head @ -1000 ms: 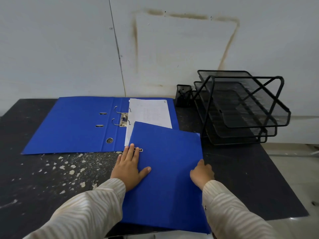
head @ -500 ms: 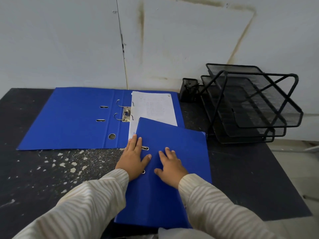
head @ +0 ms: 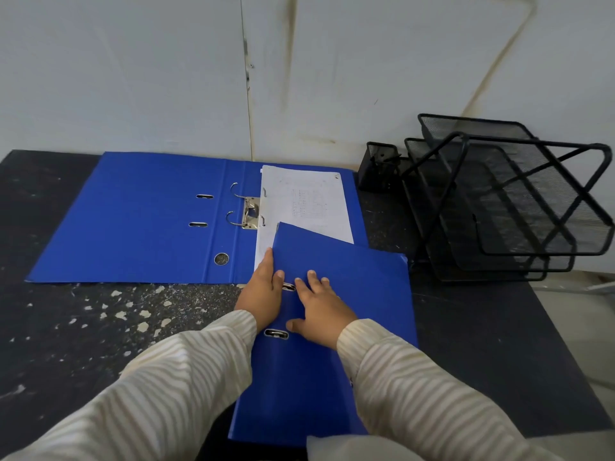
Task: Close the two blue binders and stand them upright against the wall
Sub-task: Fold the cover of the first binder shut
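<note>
Two binders: both blue, both lying flat on the dark speckled table [head: 100, 327].
Closed binder [head: 349, 311]: nearest the person, tilted, its far corner overlapping the open one's papers.
Open binder [head: 133, 221]: spread flat near the wall [head: 133, 78], ring mechanism [head: 248, 209] exposed, white sheets [head: 306, 201] on its right half.
Left hand [head: 263, 291]: fingers curled around the closed binder's spine edge, thumb on the cover.
Right hand [head: 321, 307]: flat, fingers spread, pressing on the cover, gripping nothing.
Right side: black mesh tray rack [head: 506, 201], mesh pen cup [head: 379, 164] beside it.
</note>
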A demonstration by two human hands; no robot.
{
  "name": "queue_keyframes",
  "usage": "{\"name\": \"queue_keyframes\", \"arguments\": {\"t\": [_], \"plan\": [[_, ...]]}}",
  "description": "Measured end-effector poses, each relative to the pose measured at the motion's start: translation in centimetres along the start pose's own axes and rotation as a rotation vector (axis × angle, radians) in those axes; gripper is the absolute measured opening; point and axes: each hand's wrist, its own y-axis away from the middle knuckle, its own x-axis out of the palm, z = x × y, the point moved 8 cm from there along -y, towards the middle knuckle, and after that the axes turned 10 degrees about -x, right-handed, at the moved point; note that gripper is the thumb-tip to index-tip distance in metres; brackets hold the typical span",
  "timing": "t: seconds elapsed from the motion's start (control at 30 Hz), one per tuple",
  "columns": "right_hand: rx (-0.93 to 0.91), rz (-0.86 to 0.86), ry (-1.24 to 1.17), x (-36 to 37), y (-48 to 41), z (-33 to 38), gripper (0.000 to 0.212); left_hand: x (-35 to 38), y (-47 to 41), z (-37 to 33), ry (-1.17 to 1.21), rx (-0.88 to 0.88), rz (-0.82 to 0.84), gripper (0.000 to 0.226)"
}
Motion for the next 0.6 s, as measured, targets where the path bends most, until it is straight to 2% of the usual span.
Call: {"name": "queue_keyframes", "arguments": {"t": [0.3,0.47,0.6], "plan": [[-0.019,-0.013,0.044,0.1,0.0,-0.1,0.087,0.1,-0.2,0.3,-0.021,-0.007,-0.031,0.055],[-0.016,0.070,0.066,1.6,1.2,0.2,0.097,0.0,-0.1,0.2,-0.036,-0.010,-0.043,0.055],[-0.002,0.090,0.063,2.1,1.5,0.2,0.097,0.0,-0.1,0.3,-0.047,-0.022,-0.050,0.055]]}}
